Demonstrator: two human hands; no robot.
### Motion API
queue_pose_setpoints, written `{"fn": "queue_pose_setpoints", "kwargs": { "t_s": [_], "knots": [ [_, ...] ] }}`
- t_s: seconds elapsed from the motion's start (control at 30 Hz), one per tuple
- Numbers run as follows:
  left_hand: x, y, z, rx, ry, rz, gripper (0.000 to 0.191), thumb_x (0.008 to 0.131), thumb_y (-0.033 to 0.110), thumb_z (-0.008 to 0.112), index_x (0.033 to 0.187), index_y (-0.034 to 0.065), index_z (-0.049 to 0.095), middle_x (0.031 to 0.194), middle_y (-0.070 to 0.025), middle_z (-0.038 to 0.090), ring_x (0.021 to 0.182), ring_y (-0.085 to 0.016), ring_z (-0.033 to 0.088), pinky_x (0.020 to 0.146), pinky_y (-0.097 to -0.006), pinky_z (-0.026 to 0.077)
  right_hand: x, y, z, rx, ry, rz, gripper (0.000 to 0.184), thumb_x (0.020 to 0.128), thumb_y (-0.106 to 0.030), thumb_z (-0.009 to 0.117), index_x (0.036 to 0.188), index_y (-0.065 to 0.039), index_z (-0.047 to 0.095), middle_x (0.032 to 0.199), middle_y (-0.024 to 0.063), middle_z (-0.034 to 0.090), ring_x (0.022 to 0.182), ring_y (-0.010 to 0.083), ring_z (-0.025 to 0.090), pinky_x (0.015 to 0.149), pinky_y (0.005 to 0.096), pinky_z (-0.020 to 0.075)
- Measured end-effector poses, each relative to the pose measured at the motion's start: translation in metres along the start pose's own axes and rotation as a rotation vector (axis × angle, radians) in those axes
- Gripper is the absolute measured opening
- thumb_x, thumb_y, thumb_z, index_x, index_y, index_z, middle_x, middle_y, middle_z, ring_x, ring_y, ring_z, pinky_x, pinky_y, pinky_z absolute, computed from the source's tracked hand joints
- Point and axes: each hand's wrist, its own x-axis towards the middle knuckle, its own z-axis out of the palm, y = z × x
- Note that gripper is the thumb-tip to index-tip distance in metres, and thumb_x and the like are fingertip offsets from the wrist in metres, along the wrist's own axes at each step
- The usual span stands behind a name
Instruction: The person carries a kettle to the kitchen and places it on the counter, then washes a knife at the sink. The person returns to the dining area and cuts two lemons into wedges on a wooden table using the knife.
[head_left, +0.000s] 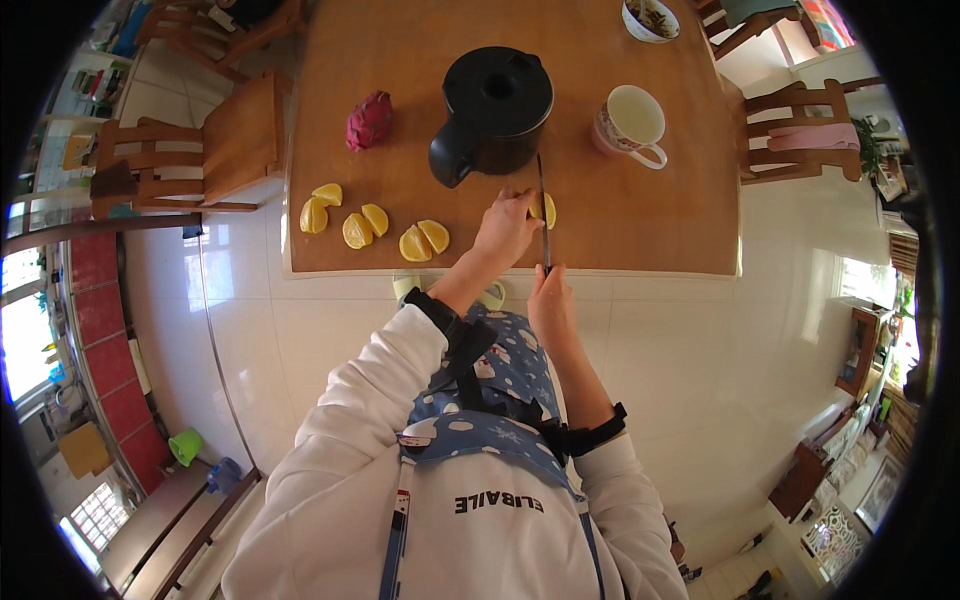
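Observation:
My left hand (507, 227) holds a piece of yellow citrus fruit (550, 211) against the wooden table (637, 232). Gripped by its dark handle in my right hand (552, 304), a knife (545, 225) lies with its blade over the fruit and its tip pointing away from me. Several cut citrus wedges (357, 230) sit in small groups along the near left part of the table. A whole dragon fruit (369, 121) rests farther back on the left. Whether the blade has gone into the fruit cannot be told.
A black kettle (497, 97) stands just beyond my hands. To its right is a patterned mug (630, 124), and at the far right a bowl (650, 20) with dark food. Wooden chairs (244, 142) flank the table on both sides.

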Motion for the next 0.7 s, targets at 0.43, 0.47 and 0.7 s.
{"fn": "queue_pose_setpoints", "kwargs": {
  "t_s": [0.43,0.47,0.7],
  "knots": [
    [0.007,-0.013,0.002,0.04,-0.007,0.049,0.047,0.074,0.015,0.069,0.115,-0.0045,0.055,0.095,-0.0222,0.059,0.088,-0.033,0.059,0.075,-0.0368,0.047,0.008,-0.003,0.005,0.156,-0.02,0.044,0.025,0.095,-0.024,0.042,0.096,0.001,0.04,0.073,0.0291,0.059,0.07,0.049,0.055,0.057,0.0542,0.0429],
    [0.009,-0.016,0.002,-0.009,-0.027,0.031,0.047,0.075,0.014,0.068,0.116,-0.005,0.055,0.094,-0.0215,0.06,0.083,-0.03,0.061,0.072,-0.0349,0.048,0.007,-0.003,0.005,0.179,0.024,-0.023,0.025,0.095,-0.024,0.042,0.097,0.001,0.04,0.073,0.0292,0.058,0.07,0.0492,0.055,0.058,0.0543,0.0427],
    [0.018,-0.027,0.007,-0.105,-0.093,-0.054,0.044,0.079,0.01,0.065,0.118,-0.0073,0.053,0.077,-0.0155,0.066,0.062,-0.017,0.064,0.059,-0.0265,0.048,-0.024,0.008,0.0,0.162,-0.068,0.081,0.025,0.095,-0.024,0.043,0.095,0.001,0.042,0.074,0.0292,0.059,0.07,0.0495,0.055,0.058,0.0544,0.0431]
  ]
}}
